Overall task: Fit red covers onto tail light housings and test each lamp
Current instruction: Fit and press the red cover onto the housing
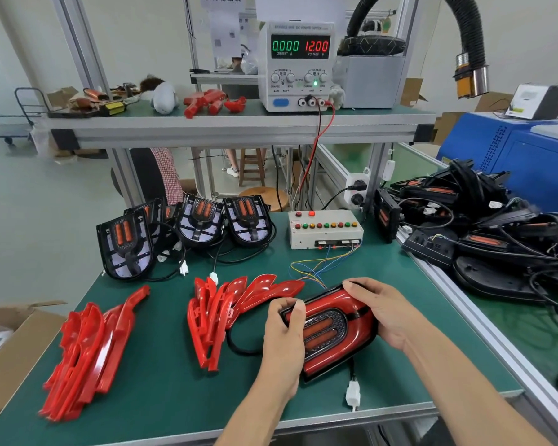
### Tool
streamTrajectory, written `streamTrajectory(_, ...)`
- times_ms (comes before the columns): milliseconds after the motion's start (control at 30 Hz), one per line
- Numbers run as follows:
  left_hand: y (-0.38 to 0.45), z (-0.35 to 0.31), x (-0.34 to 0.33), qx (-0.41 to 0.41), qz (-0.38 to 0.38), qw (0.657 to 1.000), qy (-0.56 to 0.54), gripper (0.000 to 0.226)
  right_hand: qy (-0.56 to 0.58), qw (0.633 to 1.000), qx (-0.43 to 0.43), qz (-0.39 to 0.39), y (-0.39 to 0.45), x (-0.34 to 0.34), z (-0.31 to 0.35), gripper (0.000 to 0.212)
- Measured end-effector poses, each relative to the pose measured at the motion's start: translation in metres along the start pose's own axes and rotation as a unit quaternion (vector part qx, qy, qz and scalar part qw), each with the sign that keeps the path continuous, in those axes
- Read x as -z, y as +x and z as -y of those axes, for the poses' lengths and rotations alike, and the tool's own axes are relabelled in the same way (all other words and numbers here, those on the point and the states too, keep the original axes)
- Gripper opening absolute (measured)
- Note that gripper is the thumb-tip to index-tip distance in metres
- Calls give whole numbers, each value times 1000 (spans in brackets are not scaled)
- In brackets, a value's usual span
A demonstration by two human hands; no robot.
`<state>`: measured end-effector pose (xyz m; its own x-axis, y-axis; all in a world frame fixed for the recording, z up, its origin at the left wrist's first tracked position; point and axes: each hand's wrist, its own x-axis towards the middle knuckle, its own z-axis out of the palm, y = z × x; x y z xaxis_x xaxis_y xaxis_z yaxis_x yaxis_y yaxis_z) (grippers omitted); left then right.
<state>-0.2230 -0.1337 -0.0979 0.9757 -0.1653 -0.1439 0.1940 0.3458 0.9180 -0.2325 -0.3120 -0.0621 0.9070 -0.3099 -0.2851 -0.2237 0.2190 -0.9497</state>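
Observation:
A tail light (329, 333) with a red cover on its black housing lies on the green mat, near the front right. My left hand (284, 339) grips its left edge, fingers curled over the rim. My right hand (384, 312) grips its upper right edge. Its cable ends in a white plug (352, 394) at the table's front edge. Loose red covers lie in two piles, one at the left (87, 352) and one in the middle (226, 310). Several bare black housings (200, 220) stand at the back of the mat.
A white test box (324, 228) with coloured buttons and loose wires sits behind the lamp. The power supply (298, 64) on the upper shelf reads 0.000 A and 12.00 V. A heap of black lamps and cables (484, 233) fills the right bench. A cardboard box (10, 342) stands at the left.

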Motion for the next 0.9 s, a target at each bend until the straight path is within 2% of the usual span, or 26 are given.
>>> streamTrajectory(133, 1, 1, -2, 2, -3, 1000, -15, 6, 2, 1000, 7, -11, 0, 0, -3, 15)
streamTrajectory(433, 3, 6, 1, -25, -16, 999, 29, 9, -4, 999, 28, -28, 1, -4, -4, 19)
streamTrajectory(900, 4, 2, 1, -26, -9, 999, 43, 13, 7, 999, 22, -44, 4, -4, -7, 20)
